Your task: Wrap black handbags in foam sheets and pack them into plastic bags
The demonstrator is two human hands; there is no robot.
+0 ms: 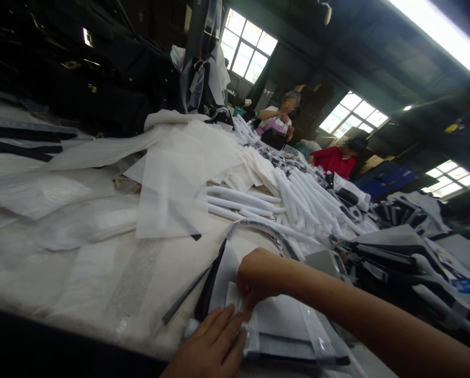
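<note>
A dark bag (205, 296) lies at the front edge of the table, its wrapped handle (254, 224) arching away from me. Pale sheets (282, 320) and clear plastic (317, 336) cover its upper side. My left hand (213, 346) rests flat on the plastic at the near end, fingers stretched out. Just beyond it my right hand (260, 275) is closed, thumb and fingers pointing down at the covering. What it pinches is hidden by the hand itself. A thin dark strap (185, 296) sticks out to the left of the bag.
Translucent white sheets (172, 194) are piled behind the bag, beside several white-wrapped tubes (306, 199). Plastic bags (89, 220) lie on the left. More dark bags (396, 262) are heaped at right. Two people, one in a red top (333, 160), are across the table.
</note>
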